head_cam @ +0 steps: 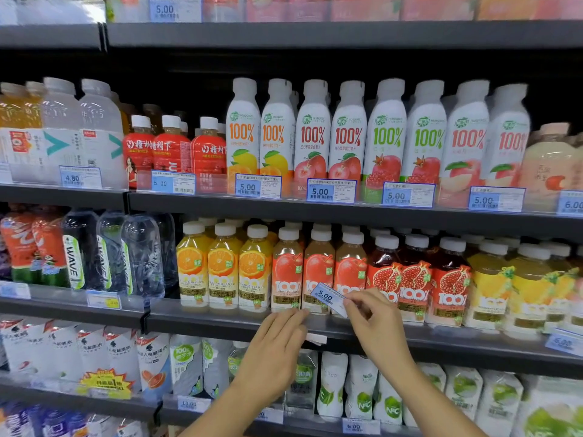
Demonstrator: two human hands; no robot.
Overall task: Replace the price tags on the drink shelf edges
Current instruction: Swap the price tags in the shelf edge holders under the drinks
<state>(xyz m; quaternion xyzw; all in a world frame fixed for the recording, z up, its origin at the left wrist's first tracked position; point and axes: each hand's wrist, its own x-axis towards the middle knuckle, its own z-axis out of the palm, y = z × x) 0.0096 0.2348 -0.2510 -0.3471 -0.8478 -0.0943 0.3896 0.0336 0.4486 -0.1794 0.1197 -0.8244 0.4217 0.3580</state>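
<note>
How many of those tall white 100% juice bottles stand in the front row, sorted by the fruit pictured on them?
Orange-and-lemon bottles: 2
Red apple bottles: 2
Pomegranate bottles: 2
Peach bottles: 2
Total: 8

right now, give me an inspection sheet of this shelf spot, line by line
surface: dark shelf edge with a clear strip
job's things: 5.00 price tag, tilted, held off the edge; fitted tags on the shelf above
clutter: small white slip on the edge by the left hand, kind unclear
grippers: left hand, fingers straight, on the shelf edge; right hand pinches the price tag
cables: nothing seen
surroundings: apple juice bottles behind the tag; drink rows above and below
</note>
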